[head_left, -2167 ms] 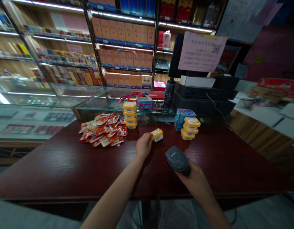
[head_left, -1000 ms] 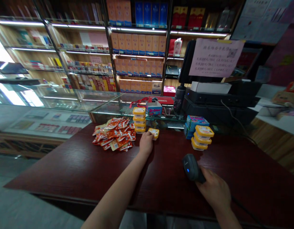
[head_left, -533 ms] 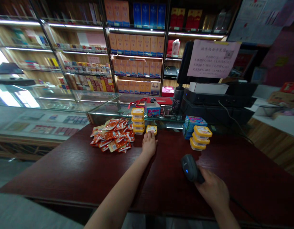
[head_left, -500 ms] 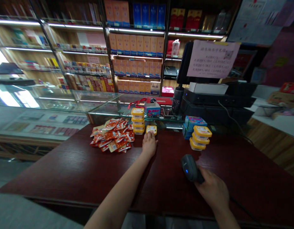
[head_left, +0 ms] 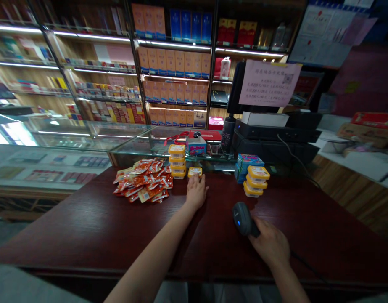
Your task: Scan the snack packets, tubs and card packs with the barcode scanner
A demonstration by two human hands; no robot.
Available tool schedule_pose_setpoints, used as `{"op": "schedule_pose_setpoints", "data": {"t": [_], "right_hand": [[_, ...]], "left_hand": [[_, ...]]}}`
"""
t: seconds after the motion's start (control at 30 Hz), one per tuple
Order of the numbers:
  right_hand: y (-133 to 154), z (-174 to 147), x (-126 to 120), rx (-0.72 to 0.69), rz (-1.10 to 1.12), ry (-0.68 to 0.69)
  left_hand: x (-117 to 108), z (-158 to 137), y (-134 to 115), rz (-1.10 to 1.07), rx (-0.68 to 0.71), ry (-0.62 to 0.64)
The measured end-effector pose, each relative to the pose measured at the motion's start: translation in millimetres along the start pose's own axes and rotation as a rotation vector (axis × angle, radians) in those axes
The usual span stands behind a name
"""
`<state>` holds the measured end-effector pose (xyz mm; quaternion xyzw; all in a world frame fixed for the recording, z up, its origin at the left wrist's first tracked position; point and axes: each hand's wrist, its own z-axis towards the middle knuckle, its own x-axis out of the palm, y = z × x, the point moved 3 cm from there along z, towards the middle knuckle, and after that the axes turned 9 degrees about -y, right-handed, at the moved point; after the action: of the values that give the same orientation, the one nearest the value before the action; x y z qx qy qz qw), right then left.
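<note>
My left hand [head_left: 196, 193] reaches forward with its fingertips on the near edge of a single small tub [head_left: 195, 171] with a yellow lid. Its thumb sticks out to the right, apart from the tub. Just left of that tub rises a stack of similar yellow-lidded tubs [head_left: 177, 162]. My right hand [head_left: 271, 242] grips a dark handheld barcode scanner [head_left: 243, 219] with a blue light, held over the dark wooden counter [head_left: 118, 235]. Beyond the scanner, three more yellow-lidded tubs [head_left: 255, 182] stand piled up.
A heap of orange snack packets [head_left: 143, 181] lies at the left. Blue boxes [head_left: 244, 166] stand behind the right-hand tubs. At the back are a glass display case [head_left: 130, 141], an open carton [head_left: 196, 146] and a monitor [head_left: 236, 90] with a paper sign. The scanner's cable [head_left: 307, 263] trails right.
The whole view has shifted a little, so things appear further left. My left hand stays at the single tub, and my right hand still holds the scanner.
</note>
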<state>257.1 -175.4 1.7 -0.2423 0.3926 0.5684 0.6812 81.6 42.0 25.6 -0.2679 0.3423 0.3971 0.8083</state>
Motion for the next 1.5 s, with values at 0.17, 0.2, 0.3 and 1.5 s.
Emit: {"op": "schedule_pose_setpoints", "data": {"t": [0.17, 0.2, 0.3, 1.5], "right_hand": [[0, 4, -11, 0.006, 0.015, 0.017], [-1, 5, -15, 0.016, 0.014, 0.017], [-12, 4, -27, 0.086, -0.015, 0.022], [33, 7, -46, 0.246, 0.584, 0.096]], "left_hand": [[-16, 11, -41, -0.245, 0.209, -0.046], [-19, 14, -51, -0.301, 0.251, -0.047], [-24, 25, -84, -0.431, 0.344, -0.012], [-19, -16, -2, -0.327, 0.0, -0.017]]}}
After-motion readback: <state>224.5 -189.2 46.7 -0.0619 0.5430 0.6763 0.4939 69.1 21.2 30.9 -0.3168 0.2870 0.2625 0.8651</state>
